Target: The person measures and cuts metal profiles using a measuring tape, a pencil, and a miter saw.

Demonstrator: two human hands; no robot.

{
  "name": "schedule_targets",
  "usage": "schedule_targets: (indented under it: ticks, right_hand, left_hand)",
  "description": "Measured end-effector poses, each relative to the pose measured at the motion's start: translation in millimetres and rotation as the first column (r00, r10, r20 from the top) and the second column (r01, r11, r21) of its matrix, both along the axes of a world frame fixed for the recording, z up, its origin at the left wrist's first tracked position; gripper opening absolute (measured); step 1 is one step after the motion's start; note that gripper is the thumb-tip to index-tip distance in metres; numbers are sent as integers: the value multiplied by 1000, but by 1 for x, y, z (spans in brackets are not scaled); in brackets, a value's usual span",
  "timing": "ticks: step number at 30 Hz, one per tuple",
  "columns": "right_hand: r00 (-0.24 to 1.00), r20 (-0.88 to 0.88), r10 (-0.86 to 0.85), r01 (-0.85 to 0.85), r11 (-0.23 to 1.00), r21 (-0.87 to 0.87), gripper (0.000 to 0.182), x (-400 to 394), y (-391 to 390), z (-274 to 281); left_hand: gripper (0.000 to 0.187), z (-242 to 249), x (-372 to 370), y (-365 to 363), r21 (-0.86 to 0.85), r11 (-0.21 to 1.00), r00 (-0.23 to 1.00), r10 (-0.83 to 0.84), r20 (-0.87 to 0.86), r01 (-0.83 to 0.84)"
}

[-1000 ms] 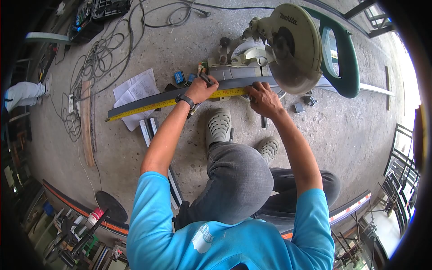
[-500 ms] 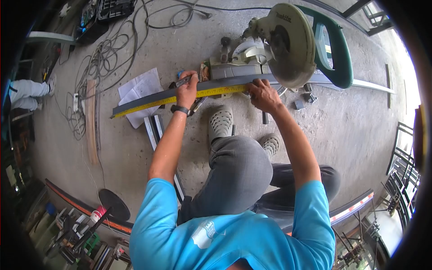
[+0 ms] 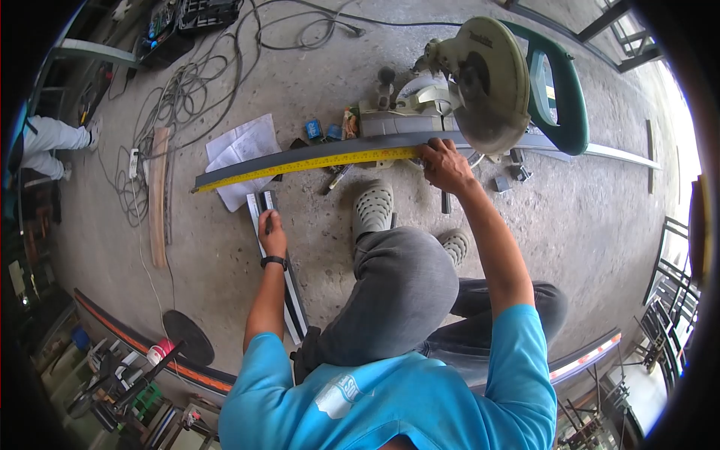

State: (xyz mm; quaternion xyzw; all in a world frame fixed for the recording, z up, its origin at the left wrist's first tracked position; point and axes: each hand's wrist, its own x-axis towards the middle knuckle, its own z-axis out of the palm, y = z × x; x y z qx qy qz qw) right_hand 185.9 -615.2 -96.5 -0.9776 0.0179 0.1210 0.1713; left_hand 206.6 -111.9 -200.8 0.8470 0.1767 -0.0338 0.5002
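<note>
Measuring tape (image 3: 307, 161) lies mid-frame beyond the left grip (image 3: 273, 240), which closes on a small dark object (image 3: 268, 224) above metal strips (image 3: 291, 309); the right grip (image 3: 448, 166) pinches it against a grey bar (image 3: 315, 150). Behind sit paper (image 3: 241, 144), a saw (image 3: 491, 94) crowding upper right, cables (image 3: 166, 101) upper left.

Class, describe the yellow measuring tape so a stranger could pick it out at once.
Find the green-handled saw, then the long grey bar extending left from it. Along the bar's near edge, up to the right hand, runs the measuring tape: bright yellow with fine markings, unlike the plain grey bar.
</note>
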Motion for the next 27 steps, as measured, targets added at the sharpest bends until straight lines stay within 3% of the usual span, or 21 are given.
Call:
schedule_targets:
  ticks: [3, 6, 7, 10, 13, 16, 21, 22, 23, 26, 27]
  right_hand:
    - [1000, -8, 4, -4, 1000, 4, 58, 0, 1, 3]
    - [1000, 5, 7, -7, 1000, 0, 59, -1, 0, 1]
    - [1000, 13, 9, -9, 1000, -2, 59, -1, 0, 0]
    - [1000, 8, 6, -6, 1000, -5, 58, -1, 0, -1]
    - [1000, -7, 4, -4, 1000, 6, 58, 0, 1, 2]
    - [1000, -1, 4, -4, 1000, 13, 57, 0, 1, 3]
    - [998, 39, 46, -48, 998, 48, 54, -5, 7, 6]
    - [995, 68, 73, -78, 994, 71, 53, -7, 9, 8]
    - [982, 118, 147, -160, 981, 110, 53, -13, 11, 8]
    - [990, -66, 122, -107, 975, 195, 60, -39, 26, 1]
    - [986, -57, 156, -145, 976, 164, 64, -47, 29, -5]
  left_hand:
    - [36, -5, -16, 47, 423, 906, 990, -81, 114, 25]
    - [46, -13, -27, 81, 604, 797, 999, 25, -33, 0]
    - [55, -11, -31, 88, 593, 804, 994, 19, -104, 46]
    - [56, -7, -40, 90, 570, 818, 945, 124, -301, 74]
    - [58, -12, -44, 92, 554, 825, 925, 117, -361, 111]
    - [51, -21, -48, 87, 633, 771, 958, 127, -255, 66]
    - [35, 16, -21, 38, 351, 936, 989, -17, 146, -35]
    - [33, 33, -7, 18, 293, 956, 969, -46, 242, -27]
    - [32, 57, 7, -2, 345, 938, 928, -161, 337, 37]
    - [36, 110, 57, -46, 498, 848, 732, -453, 508, 179]
    - [37, 125, 77, -61, 499, 820, 709, -528, 467, 281]
